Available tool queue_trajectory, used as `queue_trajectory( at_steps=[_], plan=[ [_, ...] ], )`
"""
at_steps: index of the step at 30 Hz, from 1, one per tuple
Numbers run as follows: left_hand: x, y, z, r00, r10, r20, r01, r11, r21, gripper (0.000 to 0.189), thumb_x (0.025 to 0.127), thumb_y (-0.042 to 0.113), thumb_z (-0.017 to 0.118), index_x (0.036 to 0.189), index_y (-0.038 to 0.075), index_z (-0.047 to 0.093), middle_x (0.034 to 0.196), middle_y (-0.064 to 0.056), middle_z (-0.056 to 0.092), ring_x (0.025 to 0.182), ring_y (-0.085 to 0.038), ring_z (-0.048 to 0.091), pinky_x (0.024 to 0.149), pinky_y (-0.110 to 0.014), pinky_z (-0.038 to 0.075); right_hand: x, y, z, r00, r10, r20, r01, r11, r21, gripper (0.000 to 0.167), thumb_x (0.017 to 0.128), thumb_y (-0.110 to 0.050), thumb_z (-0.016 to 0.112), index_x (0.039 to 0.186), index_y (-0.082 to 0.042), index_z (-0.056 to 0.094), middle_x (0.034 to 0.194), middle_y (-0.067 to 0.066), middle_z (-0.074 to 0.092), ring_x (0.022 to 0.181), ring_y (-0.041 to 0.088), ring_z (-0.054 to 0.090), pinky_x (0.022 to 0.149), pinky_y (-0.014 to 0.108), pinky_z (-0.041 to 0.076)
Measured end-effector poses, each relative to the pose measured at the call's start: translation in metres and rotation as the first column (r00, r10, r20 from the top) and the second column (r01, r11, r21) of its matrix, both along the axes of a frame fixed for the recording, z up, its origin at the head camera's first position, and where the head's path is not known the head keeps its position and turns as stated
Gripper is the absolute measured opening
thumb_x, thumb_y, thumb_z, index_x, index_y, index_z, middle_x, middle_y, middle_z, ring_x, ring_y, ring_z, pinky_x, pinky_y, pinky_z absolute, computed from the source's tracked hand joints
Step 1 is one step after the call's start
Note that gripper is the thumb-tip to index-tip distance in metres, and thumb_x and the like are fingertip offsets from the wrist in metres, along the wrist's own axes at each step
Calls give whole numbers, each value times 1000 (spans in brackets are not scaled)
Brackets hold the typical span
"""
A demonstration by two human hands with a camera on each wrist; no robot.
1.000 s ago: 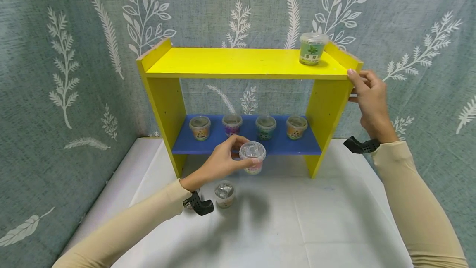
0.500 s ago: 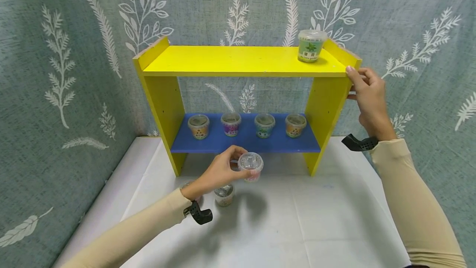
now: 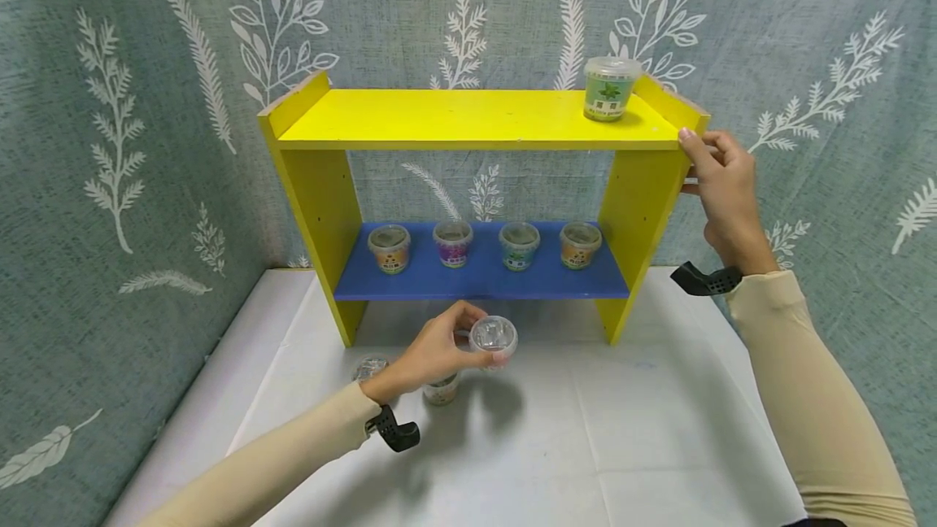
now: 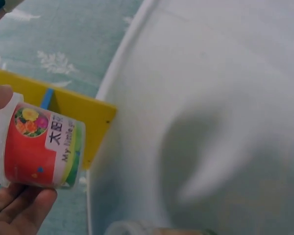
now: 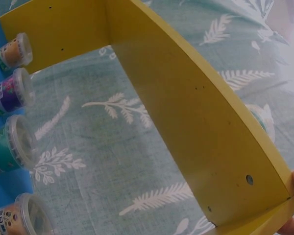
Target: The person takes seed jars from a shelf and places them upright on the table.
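My left hand (image 3: 439, 348) grips a small lidded plastic cup (image 3: 494, 335) between thumb and fingers, in the air below the front of the shelf. In the left wrist view this cup (image 4: 41, 147) has a red label with a flower picture. My right hand (image 3: 725, 181) holds the upper right corner of the yellow shelf unit (image 3: 468, 116), thumb on the front edge. On the white tabletop, a cup (image 3: 442, 390) stands behind my left hand, partly covered, and another cup (image 3: 369, 368) is mostly hidden by the wrist.
Several lidded cups stand in a row on the blue shelf board (image 3: 468, 287). A green-labelled cup (image 3: 610, 89) sits at the right end of the top board. Patterned cloth (image 3: 176, 185) hangs behind and at the sides. White cloth (image 3: 586, 446) covers the table.
My left hand has lowered the red-labelled cup away from the blue board toward the table. The right hand stays on the shelf corner. The head view has shifted slightly.
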State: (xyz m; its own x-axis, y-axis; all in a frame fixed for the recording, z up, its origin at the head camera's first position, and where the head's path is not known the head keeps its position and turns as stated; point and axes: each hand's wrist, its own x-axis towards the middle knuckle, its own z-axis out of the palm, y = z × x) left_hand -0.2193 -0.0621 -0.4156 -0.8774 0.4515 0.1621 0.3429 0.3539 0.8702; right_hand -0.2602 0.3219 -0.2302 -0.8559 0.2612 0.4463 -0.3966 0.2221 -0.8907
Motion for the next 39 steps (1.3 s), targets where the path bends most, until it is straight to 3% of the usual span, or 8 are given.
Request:
queue_trajectory(
  at_steps=[5, 14, 26, 33, 39],
  plan=[
    [1, 3, -8, 1000, -16, 8, 16, 1000, 8, 60, 76, 35, 93, 122, 15, 61, 111, 2, 68, 107, -17, 65, 96, -45, 54, 0, 0, 0, 1000, -5, -3, 5, 1000, 3, 41, 98, -45, 69, 124, -14, 66, 111, 3, 64, 89, 17, 63, 71, 20, 55],
    [-2, 8, -22, 997, -68, 24, 68, 998, -11, 57, 78, 28, 92, 122, 13, 59, 112, 1, 67, 107, -15, 65, 97, -30, 54, -1, -1, 0, 1000, -21, -4, 21, 1000, 19, 41, 98, -46, 68, 124, -14, 66, 111, 3, 64, 89, 17, 63, 71, 21, 55],
    [-2, 17, -36, 994, -109, 27, 110, 992, -58, 60, 79, 33, 91, 125, 9, 61, 113, 0, 65, 110, -20, 63, 98, -38, 54, -1, -1, -1, 999, -35, -1, 35, 999, 35, 42, 99, -47, 67, 126, -15, 65, 112, 1, 64, 92, 19, 63, 73, 21, 55],
    [-1, 24, -40, 994, -108, -26, 105, 990, -96, 60, 78, 34, 92, 125, 9, 63, 113, 1, 67, 106, -16, 65, 90, -31, 56, -2, 0, -1, 1000, -22, -8, 22, 1000, 22, 42, 99, -46, 68, 126, -15, 66, 112, 2, 64, 93, 19, 63, 72, 21, 55],
    [-1, 28, -46, 994, -112, -14, 110, 989, -94, 59, 79, 31, 91, 125, 6, 64, 114, -3, 68, 106, -22, 68, 87, -29, 56, -4, 1, -2, 999, -42, 3, 42, 997, 58, 40, 100, -46, 65, 127, -17, 64, 115, 0, 63, 94, 17, 62, 74, 22, 55]
  ],
)
